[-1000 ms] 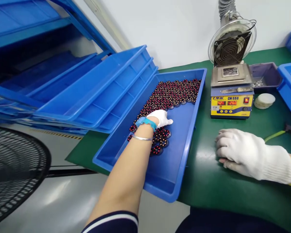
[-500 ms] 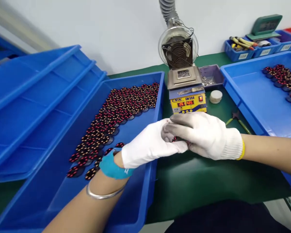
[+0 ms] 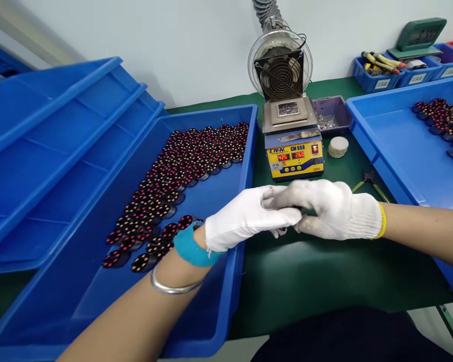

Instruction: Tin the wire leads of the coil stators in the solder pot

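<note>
Both my hands wear white gloves and meet in front of the yellow-and-blue heater unit (image 3: 296, 158). My left hand (image 3: 251, 213) is cupped, its thumb stretched along the near side. Over it, the bent fingers of my right hand (image 3: 320, 208) reach into the left palm; their glove tips are greyed. Whatever the two hands enclose is hidden now. To the left, a blue tray (image 3: 226, 301) holds many small round black parts (image 3: 196, 161) with red or tan marks on top, standing in slanting rows. My left forearm crosses the tray's near right corner.
A square metal pot (image 3: 289, 108) tops the heater, with a fan (image 3: 281, 78) behind it. Right of it stand a purple bin (image 3: 334, 113), a round white pad (image 3: 338, 146) and green-handled cutters (image 3: 369, 177). Another blue tray (image 3: 400, 146) holds similar parts. Stacked trays (image 3: 60, 166) lean at left.
My hands have closed together and the right fingers have bent more. The bit of a black-and-red part that showed between them is now covered. The view has shifted slightly.
</note>
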`<action>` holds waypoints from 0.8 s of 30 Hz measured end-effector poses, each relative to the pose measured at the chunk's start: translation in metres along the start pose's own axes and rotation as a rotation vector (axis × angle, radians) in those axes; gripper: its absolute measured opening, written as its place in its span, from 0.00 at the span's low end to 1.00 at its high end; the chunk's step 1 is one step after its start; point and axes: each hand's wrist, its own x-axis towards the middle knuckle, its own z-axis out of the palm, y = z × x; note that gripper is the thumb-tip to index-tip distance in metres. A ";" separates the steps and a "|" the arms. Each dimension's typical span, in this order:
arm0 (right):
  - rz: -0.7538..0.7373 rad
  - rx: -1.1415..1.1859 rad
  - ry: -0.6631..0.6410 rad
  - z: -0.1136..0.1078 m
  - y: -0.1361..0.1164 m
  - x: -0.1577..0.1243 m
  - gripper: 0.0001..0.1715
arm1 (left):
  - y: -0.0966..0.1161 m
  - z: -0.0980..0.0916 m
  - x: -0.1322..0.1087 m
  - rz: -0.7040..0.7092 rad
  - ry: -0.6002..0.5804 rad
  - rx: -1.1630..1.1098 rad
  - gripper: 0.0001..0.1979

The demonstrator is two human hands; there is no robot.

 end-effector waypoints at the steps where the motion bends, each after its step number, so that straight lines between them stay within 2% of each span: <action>1: 0.027 0.022 -0.024 0.001 -0.001 0.001 0.23 | -0.001 0.002 0.001 0.010 -0.011 -0.015 0.24; 2: 0.066 0.022 -0.035 0.002 -0.002 0.002 0.20 | -0.002 0.003 0.001 0.035 0.006 -0.023 0.24; 4: 0.167 -0.018 -0.017 0.001 -0.003 0.004 0.18 | -0.005 0.009 -0.001 0.150 0.137 0.045 0.30; 6: 0.243 -0.060 0.026 0.000 -0.002 0.005 0.17 | -0.008 0.017 -0.003 0.315 0.303 0.252 0.40; 8: 0.260 -0.097 0.074 0.000 0.000 0.005 0.14 | -0.012 0.026 -0.004 0.438 0.404 0.492 0.45; 10: 0.250 -0.148 0.115 0.001 0.003 0.004 0.14 | -0.016 0.032 -0.003 0.467 0.455 0.635 0.40; 13: 0.257 -0.267 0.147 0.003 0.005 0.000 0.17 | -0.018 0.034 0.003 0.376 0.525 0.641 0.31; 16: 0.278 -0.333 0.170 0.002 0.004 -0.001 0.16 | -0.014 0.027 0.005 0.207 0.489 0.495 0.19; 18: 0.307 -0.303 0.197 0.001 0.002 0.001 0.16 | -0.009 0.021 0.003 0.080 0.393 0.375 0.14; 22: 0.427 -0.001 0.243 -0.003 0.007 0.007 0.12 | -0.001 0.008 -0.006 -0.116 0.097 0.280 0.13; 24: 0.521 0.189 0.255 -0.004 0.013 0.010 0.12 | -0.001 0.003 -0.008 -0.121 0.097 0.326 0.13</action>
